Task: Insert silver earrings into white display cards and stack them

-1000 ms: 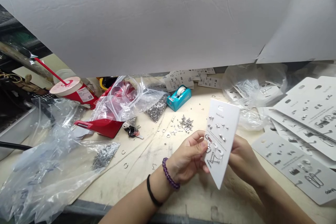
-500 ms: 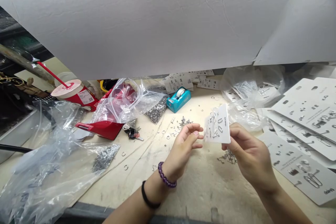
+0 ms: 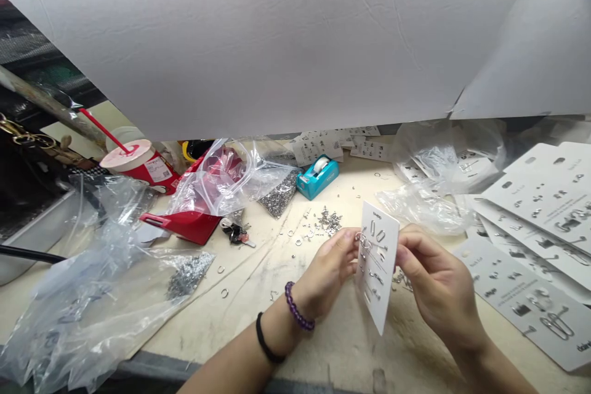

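A white earring card (image 3: 379, 271) stands nearly upright in front of me, its printed face with several small silver earrings turned to the left. My right hand (image 3: 434, 277) pinches its right edge between thumb and fingers. At the left edge, my left hand (image 3: 330, 268) has its thumb by a silver hoop on the card and its other fingers curled partly behind it. Below and behind the card, a small heap of silver pieces (image 3: 402, 281) is partly hidden. Another pile of tiny silver parts (image 3: 329, 221) lies beyond my left hand.
Overlapping earring cards (image 3: 521, 286) fan out at the right. A teal tape dispenser (image 3: 318, 177) stands at the back, near a red scoop (image 3: 184, 228), keys (image 3: 236, 233) and a red cup (image 3: 152, 166). Plastic bags (image 3: 106, 301) cover the left; a white board (image 3: 277, 43) rises behind.
The card has been turned round, its brand print now at the top and its face towards the left. My left hand has closed in on its left edge; the view has shifted slightly.
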The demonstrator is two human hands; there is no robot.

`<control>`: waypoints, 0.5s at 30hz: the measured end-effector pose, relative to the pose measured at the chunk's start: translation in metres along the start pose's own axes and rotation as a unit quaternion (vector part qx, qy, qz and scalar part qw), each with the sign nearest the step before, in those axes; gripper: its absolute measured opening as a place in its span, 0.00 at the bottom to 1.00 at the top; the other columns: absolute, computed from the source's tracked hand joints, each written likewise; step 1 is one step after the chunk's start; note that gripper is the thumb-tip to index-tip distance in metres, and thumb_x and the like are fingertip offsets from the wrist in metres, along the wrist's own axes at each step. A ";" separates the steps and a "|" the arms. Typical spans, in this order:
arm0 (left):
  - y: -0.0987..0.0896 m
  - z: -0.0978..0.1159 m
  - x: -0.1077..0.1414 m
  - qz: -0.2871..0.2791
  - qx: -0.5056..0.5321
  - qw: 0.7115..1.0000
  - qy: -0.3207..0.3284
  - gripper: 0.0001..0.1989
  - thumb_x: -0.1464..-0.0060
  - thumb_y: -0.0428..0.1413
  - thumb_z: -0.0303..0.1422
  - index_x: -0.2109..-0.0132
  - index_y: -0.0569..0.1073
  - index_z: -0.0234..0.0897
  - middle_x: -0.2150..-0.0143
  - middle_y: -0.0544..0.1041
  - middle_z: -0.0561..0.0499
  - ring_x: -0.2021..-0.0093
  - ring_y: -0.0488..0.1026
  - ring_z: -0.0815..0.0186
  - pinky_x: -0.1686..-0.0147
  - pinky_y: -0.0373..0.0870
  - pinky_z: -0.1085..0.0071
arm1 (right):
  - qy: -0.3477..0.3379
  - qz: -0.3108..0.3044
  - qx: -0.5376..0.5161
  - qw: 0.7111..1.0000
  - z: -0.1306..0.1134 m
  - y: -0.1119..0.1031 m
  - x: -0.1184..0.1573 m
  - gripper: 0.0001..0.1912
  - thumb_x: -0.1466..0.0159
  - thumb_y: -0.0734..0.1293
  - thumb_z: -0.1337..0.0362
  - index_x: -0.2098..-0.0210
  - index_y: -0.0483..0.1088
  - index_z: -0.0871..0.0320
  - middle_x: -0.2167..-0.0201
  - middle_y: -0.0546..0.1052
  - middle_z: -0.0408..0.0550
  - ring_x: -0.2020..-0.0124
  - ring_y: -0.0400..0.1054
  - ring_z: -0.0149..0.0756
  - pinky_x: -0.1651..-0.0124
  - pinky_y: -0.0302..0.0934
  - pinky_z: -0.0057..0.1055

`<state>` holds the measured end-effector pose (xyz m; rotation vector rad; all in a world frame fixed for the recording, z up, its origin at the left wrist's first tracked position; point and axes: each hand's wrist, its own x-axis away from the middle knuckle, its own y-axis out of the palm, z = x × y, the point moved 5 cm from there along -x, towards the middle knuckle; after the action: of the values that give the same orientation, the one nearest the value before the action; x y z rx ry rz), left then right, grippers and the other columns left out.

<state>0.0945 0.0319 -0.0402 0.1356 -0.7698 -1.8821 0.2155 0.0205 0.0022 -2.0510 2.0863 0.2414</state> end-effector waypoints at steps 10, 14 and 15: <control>-0.003 0.013 0.003 0.053 0.034 0.998 0.023 0.14 0.51 0.57 0.41 0.66 0.68 0.33 0.70 0.69 0.52 0.68 0.64 0.69 0.63 0.60 0.72 | -0.038 -0.063 0.022 0.997 -0.001 0.007 0.004 0.05 0.38 0.62 0.66 0.69 0.69 0.55 0.74 0.67 0.43 0.74 0.64 0.27 0.74 0.62 0.23; -0.005 0.011 0.002 0.043 0.060 0.997 0.015 0.13 0.52 0.58 0.40 0.68 0.67 0.33 0.72 0.67 0.52 0.71 0.62 0.70 0.66 0.58 0.72 | -0.055 -0.080 0.049 0.994 -0.002 0.008 0.005 0.04 0.38 0.62 0.67 0.68 0.68 0.55 0.74 0.67 0.42 0.72 0.64 0.27 0.72 0.60 0.23; -0.005 0.009 0.002 0.035 0.081 0.996 0.005 0.13 0.52 0.58 0.40 0.68 0.67 0.34 0.73 0.66 0.53 0.71 0.62 0.70 0.66 0.58 0.72 | -0.063 -0.081 0.055 0.993 -0.003 0.008 0.005 0.05 0.37 0.61 0.67 0.68 0.68 0.55 0.74 0.67 0.42 0.72 0.64 0.27 0.71 0.60 0.23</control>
<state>0.0857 0.0355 -0.0351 0.2167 -0.9103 -1.7502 0.2069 0.0148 0.0035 -2.0693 1.8082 0.2174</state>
